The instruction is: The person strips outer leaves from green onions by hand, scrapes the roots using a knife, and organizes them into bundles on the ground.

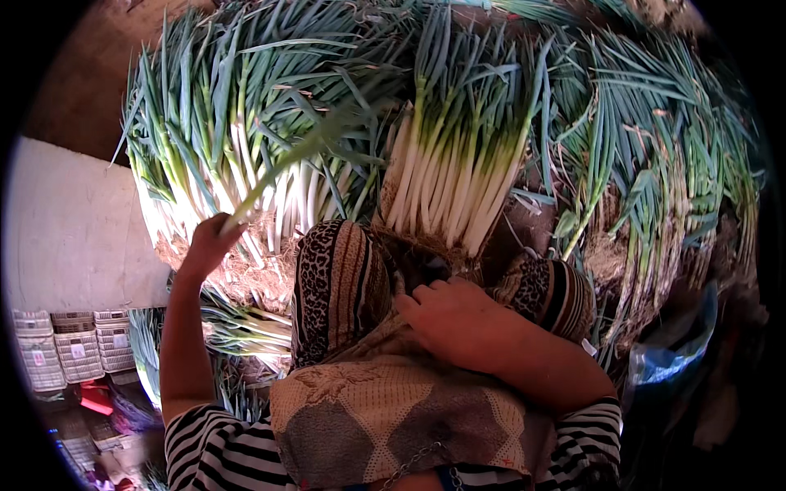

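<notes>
My left hand (209,248) grips one leek-like green onion stalk (279,164) near its pale end, its leafy end slanting up to the right and blurred. Below that hand lies a thick pile of green onions (190,141), white stems and fibrous roots towards me. Straight ahead, a row of cleaner white-stemmed green onions (445,184) rests with roots close to my knees. My right hand (451,322) is bent inward over my lap, between the patterned trouser knees. Its fingertips are partly hidden near the roots, so I cannot tell whether it holds anything.
Untrimmed green onions with browner stems (654,202) are heaped at the right. A pale flat board (73,227) stands at the left, above stacked plastic crates (77,353) and a red object (95,397). Blue plastic (666,362) lies at lower right. More green onions (255,331) lie beside my left knee.
</notes>
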Demonstrator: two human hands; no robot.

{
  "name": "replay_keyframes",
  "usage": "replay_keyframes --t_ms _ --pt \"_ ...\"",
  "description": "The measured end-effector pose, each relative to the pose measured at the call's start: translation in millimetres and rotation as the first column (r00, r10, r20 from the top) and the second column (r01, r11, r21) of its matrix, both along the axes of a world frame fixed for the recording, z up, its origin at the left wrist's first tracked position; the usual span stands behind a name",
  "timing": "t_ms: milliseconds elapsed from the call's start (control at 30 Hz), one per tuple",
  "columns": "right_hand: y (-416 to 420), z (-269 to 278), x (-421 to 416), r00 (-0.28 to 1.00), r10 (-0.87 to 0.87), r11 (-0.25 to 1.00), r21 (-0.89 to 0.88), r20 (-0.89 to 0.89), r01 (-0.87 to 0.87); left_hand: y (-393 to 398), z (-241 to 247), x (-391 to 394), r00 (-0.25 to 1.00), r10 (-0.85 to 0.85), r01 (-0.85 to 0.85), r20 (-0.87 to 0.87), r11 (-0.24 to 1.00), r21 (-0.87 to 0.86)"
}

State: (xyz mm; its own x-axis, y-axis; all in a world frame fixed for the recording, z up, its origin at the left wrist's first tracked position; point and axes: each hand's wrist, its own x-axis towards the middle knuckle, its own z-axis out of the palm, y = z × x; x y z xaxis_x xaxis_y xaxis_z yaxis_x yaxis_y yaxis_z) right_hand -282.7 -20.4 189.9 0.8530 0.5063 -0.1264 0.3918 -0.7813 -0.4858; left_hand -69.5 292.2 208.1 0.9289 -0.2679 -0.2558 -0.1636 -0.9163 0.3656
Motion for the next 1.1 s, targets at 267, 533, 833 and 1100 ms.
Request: replay_keyframes --t_ms 267,533,833,1100 --pt "-10.3 -19.1 -26.0 0.993 -0.077 0.989 0.118 -0.086 0.087 -142.1 77.4 19.4 1.000 -0.011 -0.006 -0.023 0.776 -0.631" --pt "-29.2 -17.1 -43.2 0.986 -0.161 0.978 0.143 0.035 0.155 -338.6 152.1 96.8 0.959 -0.070 0.251 0.275 0.658 -0.710" --pt "-86.1 4.4 -20.6 0.908 -0.376 0.853 0.313 -0.186 0.418 -435.4 -105.0 144.6 0.809 -0.099 0.406 0.579 0.808 -0.428" --pt "-96.2 3.5 8.6 0.793 -0.506 0.761 0.256 -0.340 0.596 -349.4 -398.4 98.1 0.905 -0.224 0.099 -0.362 0.938 -0.333"
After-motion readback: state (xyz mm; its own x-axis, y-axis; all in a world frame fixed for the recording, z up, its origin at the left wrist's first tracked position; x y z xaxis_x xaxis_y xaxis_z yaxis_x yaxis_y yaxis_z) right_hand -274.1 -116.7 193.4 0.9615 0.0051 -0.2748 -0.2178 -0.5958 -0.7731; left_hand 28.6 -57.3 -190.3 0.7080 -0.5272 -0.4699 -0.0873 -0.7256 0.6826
